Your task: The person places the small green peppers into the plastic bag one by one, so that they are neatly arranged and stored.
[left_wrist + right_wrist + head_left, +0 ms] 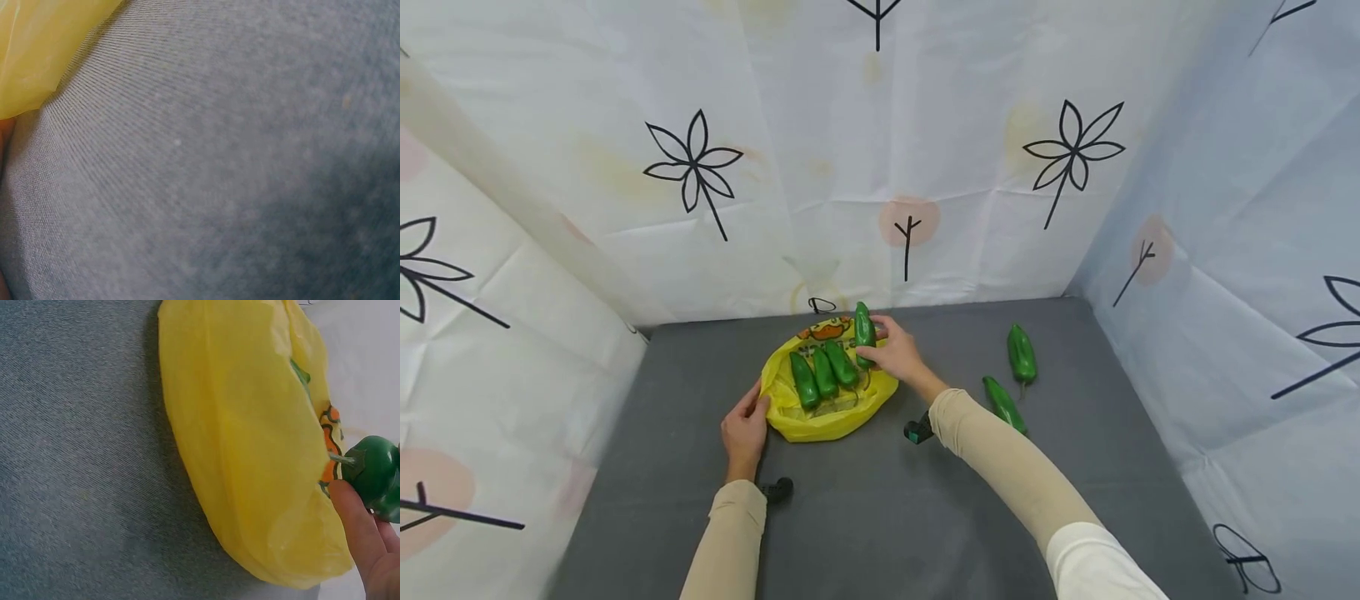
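Note:
A yellow plastic bag [816, 427] with its rim turned down sits toward the back of the table. Three long green peppers [826, 372] lie side by side inside it. My right hand [897, 352] holds another green pepper [865, 329] over the bag's right side; in the right wrist view its stem end [372, 469] shows above the fingers. At the bag's left edge, my left hand [747, 429] grips the rim between thumb and fingers. The left wrist view catches only a corner of the bag [37, 56] and a sliver of finger.
To the right on the grey table [865, 517] lie two more green peppers, one farther back [1022, 354] and one nearer [1002, 403], partly behind my right sleeve [1022, 467]. White printed cloth [820, 167] walls off the back and both sides.

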{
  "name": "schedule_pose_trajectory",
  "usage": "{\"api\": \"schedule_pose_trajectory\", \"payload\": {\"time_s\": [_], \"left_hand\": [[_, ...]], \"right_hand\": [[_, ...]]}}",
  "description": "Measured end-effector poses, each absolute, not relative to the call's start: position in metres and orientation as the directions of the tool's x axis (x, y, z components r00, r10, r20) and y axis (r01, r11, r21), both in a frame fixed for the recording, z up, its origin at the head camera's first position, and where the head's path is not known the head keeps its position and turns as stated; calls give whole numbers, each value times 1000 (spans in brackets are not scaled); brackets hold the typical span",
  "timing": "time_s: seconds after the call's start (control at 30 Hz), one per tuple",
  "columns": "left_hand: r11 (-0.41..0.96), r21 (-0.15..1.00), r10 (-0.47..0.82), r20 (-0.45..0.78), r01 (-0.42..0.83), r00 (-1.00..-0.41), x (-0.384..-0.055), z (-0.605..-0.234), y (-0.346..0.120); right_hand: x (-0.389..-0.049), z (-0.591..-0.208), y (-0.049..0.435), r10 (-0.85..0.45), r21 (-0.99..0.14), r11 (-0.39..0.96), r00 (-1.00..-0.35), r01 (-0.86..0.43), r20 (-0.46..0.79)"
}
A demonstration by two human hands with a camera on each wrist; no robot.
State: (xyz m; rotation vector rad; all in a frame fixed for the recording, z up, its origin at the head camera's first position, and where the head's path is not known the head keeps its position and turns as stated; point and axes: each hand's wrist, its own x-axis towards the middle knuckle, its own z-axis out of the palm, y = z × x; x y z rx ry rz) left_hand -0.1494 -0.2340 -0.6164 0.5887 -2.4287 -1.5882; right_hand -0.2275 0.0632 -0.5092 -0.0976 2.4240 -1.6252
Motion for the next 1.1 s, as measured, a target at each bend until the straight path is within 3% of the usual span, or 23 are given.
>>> {"api": "schedule_pose_trajectory", "payload": {"time_s": [0.53, 1.1], "left_hand": [[358, 900, -431, -78, -250, -899, -150, -614, -232], [366, 902, -428, -54, -228, -902, -149, -613, -231]], "right_hand": [[-219, -514, 60, -219, -820, 572, -964, -1, -152], [-219, -514, 49, -202, -774, 633, -966, -3, -162]]}}
